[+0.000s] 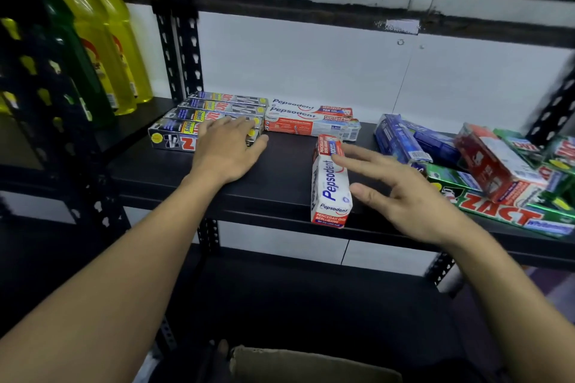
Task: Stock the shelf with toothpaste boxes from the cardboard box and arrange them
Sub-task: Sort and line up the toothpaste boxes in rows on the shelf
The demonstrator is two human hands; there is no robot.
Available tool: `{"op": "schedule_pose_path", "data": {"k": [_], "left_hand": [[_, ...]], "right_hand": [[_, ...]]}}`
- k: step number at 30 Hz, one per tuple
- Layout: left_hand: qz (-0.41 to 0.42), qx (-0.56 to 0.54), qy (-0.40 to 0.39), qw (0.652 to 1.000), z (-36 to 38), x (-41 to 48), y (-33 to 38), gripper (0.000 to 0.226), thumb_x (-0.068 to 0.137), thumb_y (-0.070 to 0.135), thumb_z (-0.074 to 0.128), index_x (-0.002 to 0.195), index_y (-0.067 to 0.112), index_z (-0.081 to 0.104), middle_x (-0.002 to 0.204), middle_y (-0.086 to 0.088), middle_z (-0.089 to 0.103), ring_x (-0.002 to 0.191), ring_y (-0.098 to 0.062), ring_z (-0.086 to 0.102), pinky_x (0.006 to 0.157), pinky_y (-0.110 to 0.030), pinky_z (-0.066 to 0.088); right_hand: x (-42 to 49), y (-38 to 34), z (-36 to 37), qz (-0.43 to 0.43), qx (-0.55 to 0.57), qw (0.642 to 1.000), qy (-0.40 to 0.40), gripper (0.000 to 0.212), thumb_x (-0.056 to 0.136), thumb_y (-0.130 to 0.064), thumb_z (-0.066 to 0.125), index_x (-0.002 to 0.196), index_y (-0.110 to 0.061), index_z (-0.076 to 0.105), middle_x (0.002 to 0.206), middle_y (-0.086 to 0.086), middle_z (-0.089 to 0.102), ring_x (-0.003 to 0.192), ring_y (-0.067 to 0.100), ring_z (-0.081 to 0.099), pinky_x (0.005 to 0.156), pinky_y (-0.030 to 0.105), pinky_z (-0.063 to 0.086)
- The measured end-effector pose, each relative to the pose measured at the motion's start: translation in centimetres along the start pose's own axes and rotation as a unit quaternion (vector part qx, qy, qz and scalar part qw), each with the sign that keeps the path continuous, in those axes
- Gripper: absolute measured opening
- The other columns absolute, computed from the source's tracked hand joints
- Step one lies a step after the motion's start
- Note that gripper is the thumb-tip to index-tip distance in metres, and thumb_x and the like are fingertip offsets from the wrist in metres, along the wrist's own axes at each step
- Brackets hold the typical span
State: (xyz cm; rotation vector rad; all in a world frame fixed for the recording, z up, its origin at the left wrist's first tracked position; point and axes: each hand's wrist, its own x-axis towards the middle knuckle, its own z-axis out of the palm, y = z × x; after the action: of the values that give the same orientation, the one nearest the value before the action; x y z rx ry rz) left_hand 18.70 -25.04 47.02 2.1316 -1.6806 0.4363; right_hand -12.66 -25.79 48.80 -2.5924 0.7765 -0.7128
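Observation:
On the black shelf (pixel 280 165), several silver-black Zact boxes (pixel 174 137) lie in a neat row at the left. My left hand (pixel 230 149) rests flat on the front ones, fingers straight. Beside them lie two white-red Pepsodent boxes (pixel 311 124), set crosswise. A third Pepsodent box (pixel 329 183) points toward me, its end over the shelf's front edge. My right hand (pixel 401 193) hovers spread open just right of it, fingertips near its far end, holding nothing. The edge of the cardboard box (pixel 311 364) shows at the bottom.
A loose pile of blue, red and green toothpaste boxes (pixel 485 165) fills the shelf's right side. Yellow and green bottles (pixel 105 50) stand in the neighbouring bay at left, behind black perforated uprights (pixel 183 40). A lower dark shelf (pixel 311 295) lies beneath.

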Motion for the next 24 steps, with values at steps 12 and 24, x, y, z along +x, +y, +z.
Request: {"op": "schedule_pose_path", "data": {"k": [12,24], "left_hand": [[-0.005,-0.033,0.014,0.999,0.0,-0.1,-0.1,0.049,0.103,0.045,0.026,0.139,0.025,0.053,0.147,0.003,0.049,0.139,-0.022,0.038,0.113,-0.044,0.016],[-0.014,-0.054,0.012,0.998,-0.1,-0.2,-0.2,0.046,0.103,0.042,0.029,0.136,0.023,0.055,0.145,0.003,0.051,0.138,-0.020,0.038,0.114,-0.040,0.014]], "right_hand": [[3.6,1.4,1.6,0.016,-0.144,0.988,0.056,0.053,0.084,-0.073,0.045,0.125,-0.044,0.063,0.134,-0.012,0.060,0.125,0.016,0.051,0.106,0.042,0.043],[9.1,-0.1,4.9,0.121,-0.337,0.925,0.127,0.064,0.084,-0.079,0.031,0.107,-0.029,0.064,0.111,0.001,0.060,0.109,0.028,0.050,0.087,0.043,0.042]]}}
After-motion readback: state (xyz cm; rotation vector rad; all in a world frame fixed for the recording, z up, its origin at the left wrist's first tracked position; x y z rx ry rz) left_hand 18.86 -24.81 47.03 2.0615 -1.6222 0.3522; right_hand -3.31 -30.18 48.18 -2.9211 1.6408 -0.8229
